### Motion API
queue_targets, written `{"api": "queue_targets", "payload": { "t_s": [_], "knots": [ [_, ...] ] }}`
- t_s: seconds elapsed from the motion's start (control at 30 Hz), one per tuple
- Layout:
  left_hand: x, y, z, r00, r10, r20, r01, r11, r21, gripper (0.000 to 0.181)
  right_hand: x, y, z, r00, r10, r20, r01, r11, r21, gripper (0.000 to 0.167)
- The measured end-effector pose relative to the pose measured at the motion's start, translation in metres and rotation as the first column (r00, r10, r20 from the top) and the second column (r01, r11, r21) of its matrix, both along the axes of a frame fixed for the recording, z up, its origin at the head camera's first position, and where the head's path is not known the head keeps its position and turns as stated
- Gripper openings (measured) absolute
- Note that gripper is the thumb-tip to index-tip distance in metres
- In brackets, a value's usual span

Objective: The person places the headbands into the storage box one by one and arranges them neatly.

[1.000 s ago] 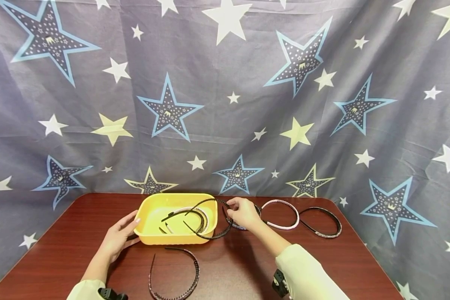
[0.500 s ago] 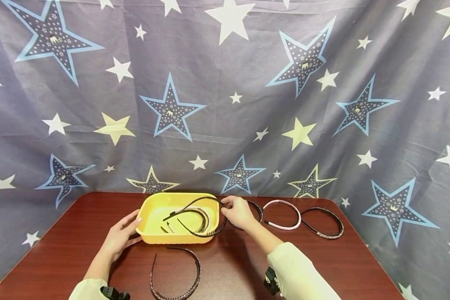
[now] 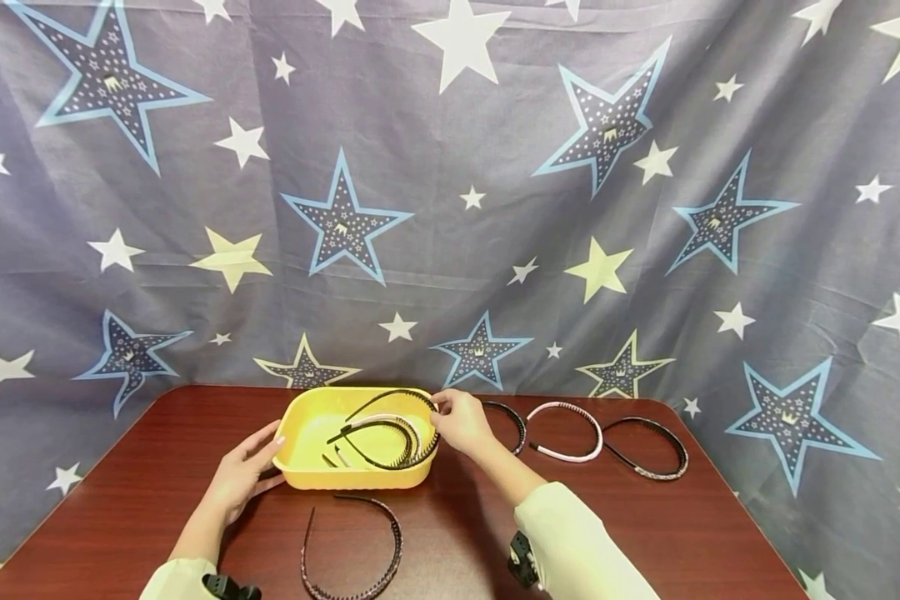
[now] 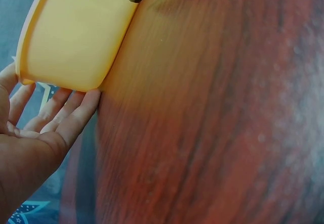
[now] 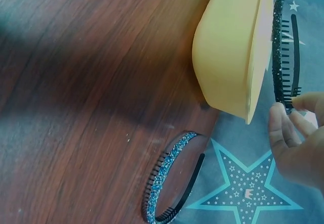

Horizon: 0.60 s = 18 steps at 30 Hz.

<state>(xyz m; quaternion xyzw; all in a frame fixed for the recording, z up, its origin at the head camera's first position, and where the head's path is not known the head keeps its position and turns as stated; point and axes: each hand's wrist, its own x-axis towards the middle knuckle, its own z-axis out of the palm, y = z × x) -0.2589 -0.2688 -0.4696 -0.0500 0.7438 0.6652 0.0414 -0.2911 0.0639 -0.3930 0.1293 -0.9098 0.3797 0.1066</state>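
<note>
My right hand [image 3: 462, 423] pinches a black toothed headband [image 3: 375, 463] over the right side of the yellow basket [image 3: 345, 479]. In the right wrist view, thumb and fingers of that hand [image 5: 298, 133] hold the glittery black headband [image 5: 277, 52] above the rim. Inside the basket lie a white headband [image 3: 417, 435], a black one and some smaller pieces. My left hand [image 3: 234, 477] holds the basket's left end, thumb at the rim; in the left wrist view the fingers of the hand [image 4: 40, 133] lie against the wall of the basket [image 4: 71, 42].
A dark patterned headband [image 3: 397, 542] lies in front of the basket. To the right are a blue glittery headband [image 5: 164, 171], a pink one [image 3: 598, 433] and a dark one [image 3: 682, 454]. A starry cloth [image 3: 450, 208] hangs behind the brown table [image 3: 607, 533].
My right hand has moved left with the black headband, which now hangs farther over the basket. The left hand stays at the basket's left end.
</note>
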Motion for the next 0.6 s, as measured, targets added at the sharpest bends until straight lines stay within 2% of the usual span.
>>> {"api": "queue_targets", "payload": {
  "t_s": [0.33,0.6],
  "knots": [
    [-0.001,0.000,0.000,1.000,0.003,0.005,-0.003,1.000,0.000,0.071,-0.003,-0.011,-0.002,0.999,-0.042,0.028,0.043,0.998,-0.038,0.026],
    [-0.001,0.000,-0.001,1.000,0.004,0.008,-0.004,1.000,0.002,0.071,-0.002,-0.019,-0.009,0.995,-0.088,0.043,0.089,0.995,-0.041,0.026]
  ]
}}
